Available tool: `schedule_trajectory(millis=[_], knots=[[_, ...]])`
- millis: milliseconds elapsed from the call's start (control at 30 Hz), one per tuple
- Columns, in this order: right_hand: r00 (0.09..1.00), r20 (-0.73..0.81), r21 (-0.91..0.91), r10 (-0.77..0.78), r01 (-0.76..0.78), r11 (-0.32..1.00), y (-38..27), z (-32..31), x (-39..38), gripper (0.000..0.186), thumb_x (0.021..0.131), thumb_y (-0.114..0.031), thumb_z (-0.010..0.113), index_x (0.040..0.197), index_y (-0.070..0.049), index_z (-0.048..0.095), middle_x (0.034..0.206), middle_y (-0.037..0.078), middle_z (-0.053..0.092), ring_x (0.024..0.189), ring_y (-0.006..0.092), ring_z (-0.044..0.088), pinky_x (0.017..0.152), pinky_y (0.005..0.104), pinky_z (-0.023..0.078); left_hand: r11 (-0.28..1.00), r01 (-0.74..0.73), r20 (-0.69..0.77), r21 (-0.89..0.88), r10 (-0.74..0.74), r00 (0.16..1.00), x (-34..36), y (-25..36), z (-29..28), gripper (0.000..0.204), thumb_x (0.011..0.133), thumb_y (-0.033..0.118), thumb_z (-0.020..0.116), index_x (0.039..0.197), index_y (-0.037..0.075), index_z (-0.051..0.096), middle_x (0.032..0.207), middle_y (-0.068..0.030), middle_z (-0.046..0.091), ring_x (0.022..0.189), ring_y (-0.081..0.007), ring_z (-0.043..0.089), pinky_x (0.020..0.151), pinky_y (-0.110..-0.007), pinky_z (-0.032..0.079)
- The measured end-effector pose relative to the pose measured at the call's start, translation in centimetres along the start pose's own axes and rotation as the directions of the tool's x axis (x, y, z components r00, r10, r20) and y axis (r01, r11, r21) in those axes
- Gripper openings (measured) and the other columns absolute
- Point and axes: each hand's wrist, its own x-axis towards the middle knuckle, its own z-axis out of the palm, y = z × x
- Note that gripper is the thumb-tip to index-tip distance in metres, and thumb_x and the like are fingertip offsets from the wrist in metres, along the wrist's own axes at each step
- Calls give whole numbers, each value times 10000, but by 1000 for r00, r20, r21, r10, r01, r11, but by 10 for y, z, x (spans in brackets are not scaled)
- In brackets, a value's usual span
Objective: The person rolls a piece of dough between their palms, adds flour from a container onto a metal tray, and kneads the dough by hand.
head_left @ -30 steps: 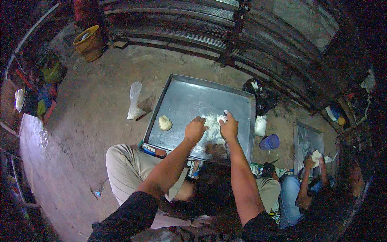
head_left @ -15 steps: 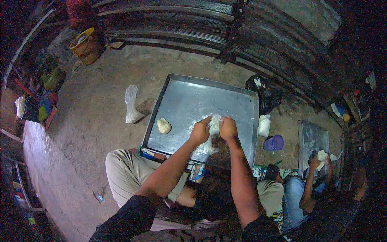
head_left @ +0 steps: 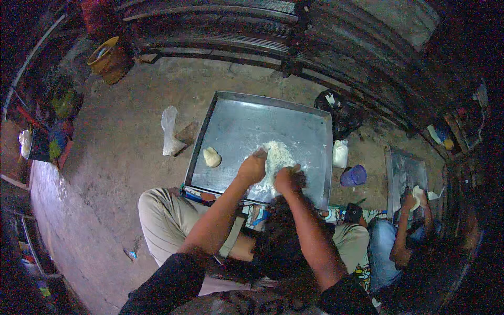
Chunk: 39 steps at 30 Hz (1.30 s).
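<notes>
One tray held one dough ball and one flour patch, partly between the left hand and right hand. I couldn't tell if either gripped any.

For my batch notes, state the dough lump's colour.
The dough lump is pale cream, in the head view.

Your left hand and right hand are too blurred to show any grip; the lower edge cuts your black sleeves; darkness obscures a co-worker's torso.
</notes>
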Motion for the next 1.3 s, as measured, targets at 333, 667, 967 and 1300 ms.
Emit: schedule_trajectory(millis=[333,667,967,1300], knots=[[882,-471,307,-25,190,933,18,-3,-7,137,779,-113,638,799,6,703,838,235,671,782,402,666,731,448,543,967,-85,-239,-241,26,971,-39,17,-12,244,782,83,602,1002,57,705,902,-228,669,858,-389,653,777,-441,521],[746,-627,602,224,282,747,18,8,-14,183,830,-40,513,872,1,687,814,226,675,747,374,667,673,431,527,912,-290,-405,-292,157,901,-37,42,-14,253,826,36,548,1042,-4,674,1022,-259,646,964,-391,637,846,-417,504],[881,-68,966,468,-58,251,66,6,-9,168,806,-24,614,961,32,646,894,164,660,765,317,664,681,389,548,930,-127,24,-345,144,989,-51,60,-14,363,887,179,506,1209,28,580,1132,-265,619,1031,-388,620,906,-433,483],[805,-464,250,369,-281,927,64,26,-2,235,834,-121,564,944,47,686,1149,290,599,1192,412,508,966,468,439,930,191,-82,315,-173,981,-46,-14,12,523,861,145,489,1309,-105,391,1455,-267,342,1367,-400,307,1126,-464,274]])
